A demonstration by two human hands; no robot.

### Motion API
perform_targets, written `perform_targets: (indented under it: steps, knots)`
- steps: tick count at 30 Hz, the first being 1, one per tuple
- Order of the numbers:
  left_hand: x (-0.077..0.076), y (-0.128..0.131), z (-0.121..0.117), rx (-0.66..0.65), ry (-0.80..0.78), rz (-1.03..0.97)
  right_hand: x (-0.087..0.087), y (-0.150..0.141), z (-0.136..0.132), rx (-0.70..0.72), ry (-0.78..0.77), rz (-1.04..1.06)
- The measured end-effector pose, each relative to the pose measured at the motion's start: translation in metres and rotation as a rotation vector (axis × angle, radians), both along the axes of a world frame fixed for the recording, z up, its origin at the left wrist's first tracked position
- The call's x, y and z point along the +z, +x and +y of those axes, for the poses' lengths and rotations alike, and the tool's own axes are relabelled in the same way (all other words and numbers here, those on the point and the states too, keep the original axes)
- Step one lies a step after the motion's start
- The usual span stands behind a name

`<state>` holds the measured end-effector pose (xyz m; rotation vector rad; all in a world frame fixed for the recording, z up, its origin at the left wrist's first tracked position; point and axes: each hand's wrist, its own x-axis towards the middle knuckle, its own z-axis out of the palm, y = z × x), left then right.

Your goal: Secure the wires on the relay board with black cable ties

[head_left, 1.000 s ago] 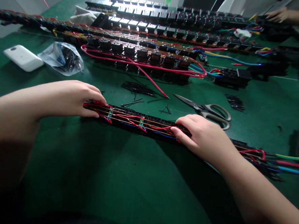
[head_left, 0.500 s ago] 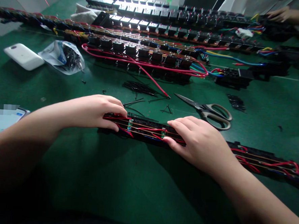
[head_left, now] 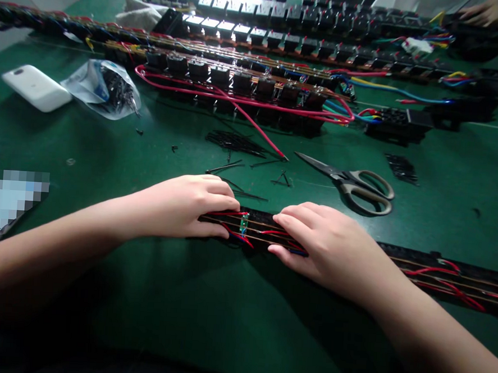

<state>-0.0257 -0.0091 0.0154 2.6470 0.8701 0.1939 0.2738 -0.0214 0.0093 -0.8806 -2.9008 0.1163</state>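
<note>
A long black strip (head_left: 259, 217) with red and blue wires, copper-coloured lines and a small green circuit board (head_left: 244, 224) lies across the near part of the table. My left hand (head_left: 201, 206) is closed round its left end, thumb on the near side and fingers on the far side. Farther right, my right hand (head_left: 317, 233) grips the same strip in a like way, hiding part of it. The green board shows between the two hands. Beyond the right wrist the strip runs on to the right edge of the view.
Scissors (head_left: 350, 184) lie beyond my right hand, close to black cable ties (head_left: 235, 143). A clear bag (head_left: 105, 90) and a white case (head_left: 36, 88) are at the left. Wired black assemblies (head_left: 242, 82) fill the back. Another person's hand (head_left: 485, 12) shows at the top right.
The strip has slid to the right, and my left hand has moved right with it. My right hand is nearly in place, now covering the second green board.
</note>
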Motion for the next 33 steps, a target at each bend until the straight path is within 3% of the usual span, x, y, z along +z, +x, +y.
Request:
perform_targets:
  steps: [8, 12, 16, 19, 22, 27, 33]
  knots:
    - [0.007, 0.005, -0.002, 0.084, -0.202, 0.011, -0.002, -0.003, 0.0, -0.02, -0.098, 0.04]
    - [0.006, -0.004, 0.017, 0.046, -0.343, -0.09, 0.003, -0.013, -0.004, -0.153, -0.218, -0.002]
    - [-0.014, -0.013, 0.047, 0.202, -0.155, -0.33, 0.011, -0.024, 0.004, -0.254, -0.371, -0.065]
    - [-0.032, -0.012, 0.058, 0.174, -0.192, -0.358, 0.014, -0.031, 0.019, -0.329, -0.51, -0.029]
    - [-0.043, -0.007, 0.057, 0.13, -0.199, -0.361, 0.011, -0.038, 0.034, -0.415, -0.543, -0.009]
    - [-0.045, -0.004, 0.052, 0.043, -0.132, -0.322, -0.004, -0.038, 0.042, -0.477, -0.552, 0.043]
    - [-0.039, -0.006, 0.047, 0.005, -0.065, -0.333, -0.013, -0.026, 0.038, -0.435, -0.553, 0.204]
